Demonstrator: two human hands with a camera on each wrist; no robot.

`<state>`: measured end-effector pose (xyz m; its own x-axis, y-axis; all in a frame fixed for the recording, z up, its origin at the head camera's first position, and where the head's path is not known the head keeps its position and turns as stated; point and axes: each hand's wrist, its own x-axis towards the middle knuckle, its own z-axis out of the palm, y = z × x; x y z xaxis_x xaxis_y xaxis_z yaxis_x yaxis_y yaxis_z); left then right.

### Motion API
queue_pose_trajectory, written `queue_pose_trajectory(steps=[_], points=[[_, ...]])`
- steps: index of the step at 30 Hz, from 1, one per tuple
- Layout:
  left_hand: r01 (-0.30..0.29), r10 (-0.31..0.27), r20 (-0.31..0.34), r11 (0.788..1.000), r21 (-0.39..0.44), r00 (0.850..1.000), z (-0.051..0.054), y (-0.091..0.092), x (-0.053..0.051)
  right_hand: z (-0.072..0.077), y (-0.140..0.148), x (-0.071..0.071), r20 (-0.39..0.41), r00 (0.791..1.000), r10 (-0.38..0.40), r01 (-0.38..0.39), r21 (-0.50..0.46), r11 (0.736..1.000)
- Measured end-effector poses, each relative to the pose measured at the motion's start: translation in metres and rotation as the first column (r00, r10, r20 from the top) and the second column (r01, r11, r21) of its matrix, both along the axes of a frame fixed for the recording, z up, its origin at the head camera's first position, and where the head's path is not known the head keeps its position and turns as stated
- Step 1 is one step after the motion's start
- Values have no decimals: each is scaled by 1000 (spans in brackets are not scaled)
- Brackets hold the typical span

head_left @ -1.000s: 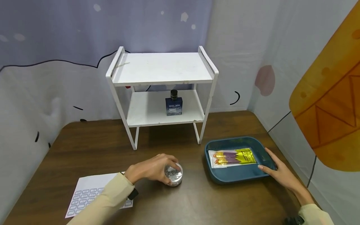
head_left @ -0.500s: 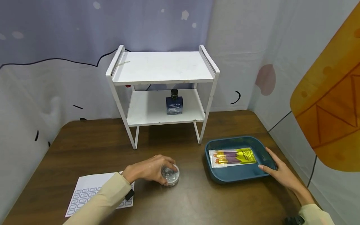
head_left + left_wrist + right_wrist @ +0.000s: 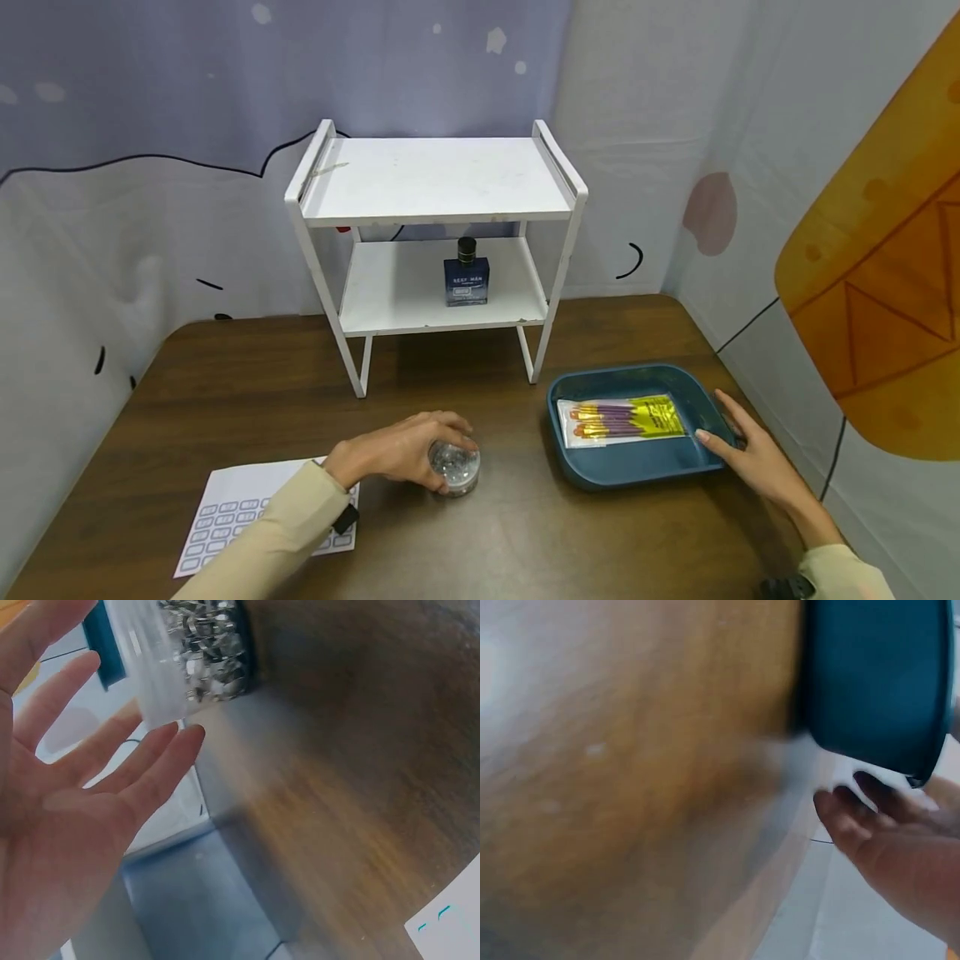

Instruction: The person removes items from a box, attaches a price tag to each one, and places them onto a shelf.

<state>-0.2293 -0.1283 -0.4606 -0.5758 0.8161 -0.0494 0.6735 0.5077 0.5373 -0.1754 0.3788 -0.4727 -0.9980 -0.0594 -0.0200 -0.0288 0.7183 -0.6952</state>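
A small round clear jar (image 3: 455,468) stands on the table, seen also in the left wrist view as a jar (image 3: 214,656) of shiny silver pieces under a cloudy clear lid. My left hand (image 3: 405,450) holds it from above, thumb on the near side and fingers round the far side. On the right, a dark teal tray (image 3: 637,471) carries a flat packet of brushes (image 3: 621,421). At its right end rests my right hand (image 3: 757,462), thumb over the rim. In the right wrist view its loosely bent fingers (image 3: 851,821) lie below the tray (image 3: 881,682), with a gap.
A white two-tier shelf (image 3: 435,179) stands at the back of the wooden table (image 3: 247,375). On its lower tier is a dark blue perfume bottle (image 3: 467,279). A printed white sheet (image 3: 232,500) lies partly under my left forearm. Fabric walls close in behind and right.
My left hand slid the jar slightly left, then both stopped. My right hand shifted a little right, its thumb drawing back toward the tray's rim, while the tray stayed put.
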Motion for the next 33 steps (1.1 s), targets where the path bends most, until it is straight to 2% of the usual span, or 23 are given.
queue_pose_trajectory(steps=[2, 4, 6, 9, 11, 14, 16, 18, 20, 22, 25, 26, 27, 29, 30, 33], points=[[-4, 4, -5, 1000, 28, 1000, 3, -2, 1, 6, -2, 1, -42, 998, -48, 47, -6, 999], [-27, 27, -8, 998, 59, 1000, 7, -5, 1, 13, -7, 2, -117, 987, -105, 104, -20, 994], [-56, 60, -33, 994, 95, 998, 12, -11, 2, 21, -18, 2, -202, 964, -174, 169, -40, 985], [-115, 128, -73, 981, 157, 989, 18, -24, 3, 33, -47, 0, -308, 917, -253, 229, -115, 967], [-155, 179, -105, 967, 203, 978, 22, -36, 5, 40, -73, -1, -370, 888, -272, 225, -164, 960], [-234, 273, -117, 933, 272, 955, 23, -57, 9, 49, -117, -3, -475, 851, -223, 109, -255, 961], [-283, 334, -120, 905, 317, 935, 20, -72, 13, 52, -148, -3, -550, 822, -149, -29, -301, 953], [-332, 393, -119, 876, 351, 912, 17, -85, 19, 54, -179, -2, -614, 787, -62, -189, -336, 923], [-376, 448, -127, 849, 372, 885, 12, -99, 25, 54, -211, 1, -644, 764, 38, -319, -326, 890], [-427, 500, -128, 825, 370, 856, 9, -113, 32, 51, -243, 8, -641, 753, 148, -423, -301, 855], [-510, 568, -105, 794, 332, 816, 6, -131, 39, 45, -288, 21, -555, 760, 338, -542, -254, 801], [-532, 584, -93, 786, 314, 807, 5, -136, 41, 42, -302, 25, -522, 752, 403, -579, -230, 782], [-554, 598, -81, 779, 292, 798, 4, -141, 43, 38, -316, 29, -492, 736, 465, -613, -193, 766], [-589, 622, -69, 767, 256, 780, -1, -149, 45, 30, -340, 35, -419, 690, 590, -677, -86, 731], [-603, 632, -66, 761, 240, 772, -4, -154, 46, 24, -351, 36, -387, 654, 650, -708, -11, 706], [-635, 658, -64, 745, 204, 750, -13, -165, 49, 9, -378, 37, -257, 569, 781, -766, 182, 617]])
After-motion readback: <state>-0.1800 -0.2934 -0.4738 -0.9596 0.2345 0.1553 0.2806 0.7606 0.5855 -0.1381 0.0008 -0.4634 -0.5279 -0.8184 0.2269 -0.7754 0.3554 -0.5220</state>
